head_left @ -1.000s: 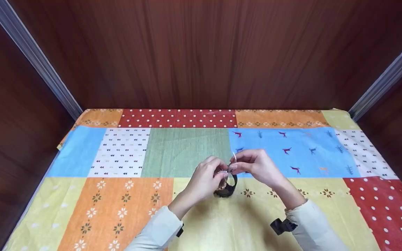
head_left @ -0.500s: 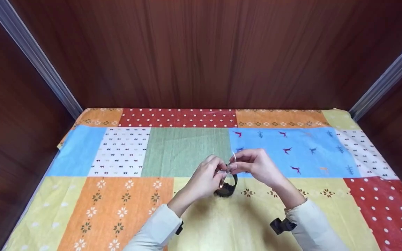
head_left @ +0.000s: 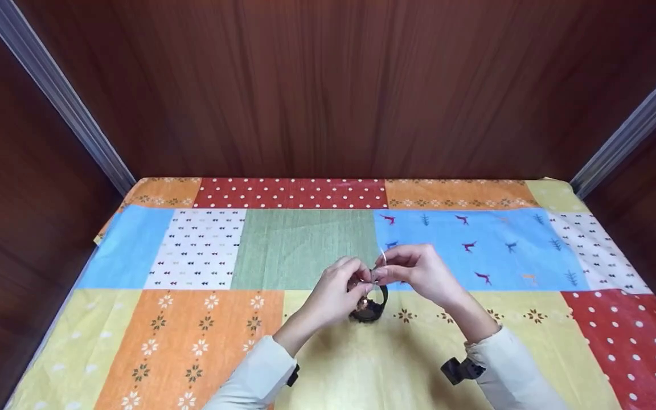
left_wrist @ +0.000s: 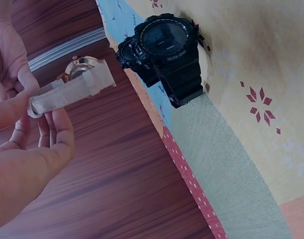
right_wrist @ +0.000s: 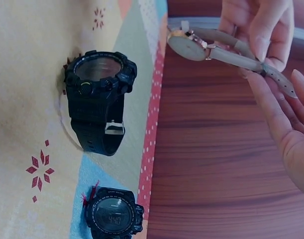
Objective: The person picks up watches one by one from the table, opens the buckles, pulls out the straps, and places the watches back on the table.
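Both hands hold a rose-gold wristwatch with a pale grey strap above the table in the head view. My left hand pinches the strap, its thumb lying on it in the right wrist view. The strap's tapered end with holes passes through a keeper loop, and my right hand pinches the strap at this end. Below the hands a black digital watch stands on the cloth, its strap buckled into a loop. A second black watch lies beside it, hidden in the head view.
A patchwork cloth covers the table. Dark red wood panels rise behind it and at both sides, with metal strips at the corners. A black wrist camera sits at the right sleeve's cuff.
The rose-gold watch has turned slightly between the hands, and less of its case shows beneath the left hand. Both hands have kept nearly the same place.
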A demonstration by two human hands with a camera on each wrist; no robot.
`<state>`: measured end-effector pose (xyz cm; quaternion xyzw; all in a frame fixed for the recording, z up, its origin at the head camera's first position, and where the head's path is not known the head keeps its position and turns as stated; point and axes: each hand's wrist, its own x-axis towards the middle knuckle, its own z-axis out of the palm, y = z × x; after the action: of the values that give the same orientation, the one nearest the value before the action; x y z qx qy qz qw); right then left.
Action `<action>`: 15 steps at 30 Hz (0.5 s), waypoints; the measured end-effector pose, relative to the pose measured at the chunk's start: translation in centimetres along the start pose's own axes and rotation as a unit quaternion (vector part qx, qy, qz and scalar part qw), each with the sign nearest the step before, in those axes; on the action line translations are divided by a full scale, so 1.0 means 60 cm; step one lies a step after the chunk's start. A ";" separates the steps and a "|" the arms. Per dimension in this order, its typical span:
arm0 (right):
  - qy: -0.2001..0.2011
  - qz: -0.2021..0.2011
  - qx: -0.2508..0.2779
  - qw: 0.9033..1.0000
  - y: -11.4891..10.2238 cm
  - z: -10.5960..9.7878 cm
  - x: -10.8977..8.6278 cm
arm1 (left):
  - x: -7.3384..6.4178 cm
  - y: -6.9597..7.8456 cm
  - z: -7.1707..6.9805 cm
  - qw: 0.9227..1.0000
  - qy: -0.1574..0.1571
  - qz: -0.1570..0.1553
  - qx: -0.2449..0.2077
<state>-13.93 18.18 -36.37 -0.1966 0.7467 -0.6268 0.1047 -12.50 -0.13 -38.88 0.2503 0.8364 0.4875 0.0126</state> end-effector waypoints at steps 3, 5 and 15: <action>0.001 0.003 0.005 1.000 0.000 0.000 -0.001 | -0.001 -0.004 0.002 1.000 0.017 0.011 -0.014; 0.004 0.008 0.005 1.000 0.000 -0.001 -0.001 | -0.002 -0.006 0.003 0.999 0.025 0.011 -0.020; 0.026 0.018 0.003 1.000 -0.001 -0.003 -0.001 | -0.004 -0.008 0.008 0.999 0.031 -0.011 0.004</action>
<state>-13.93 18.35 -36.26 -0.1669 0.7506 -0.6319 0.0970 -12.37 -0.06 -39.57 0.2262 0.8410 0.4914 -0.0095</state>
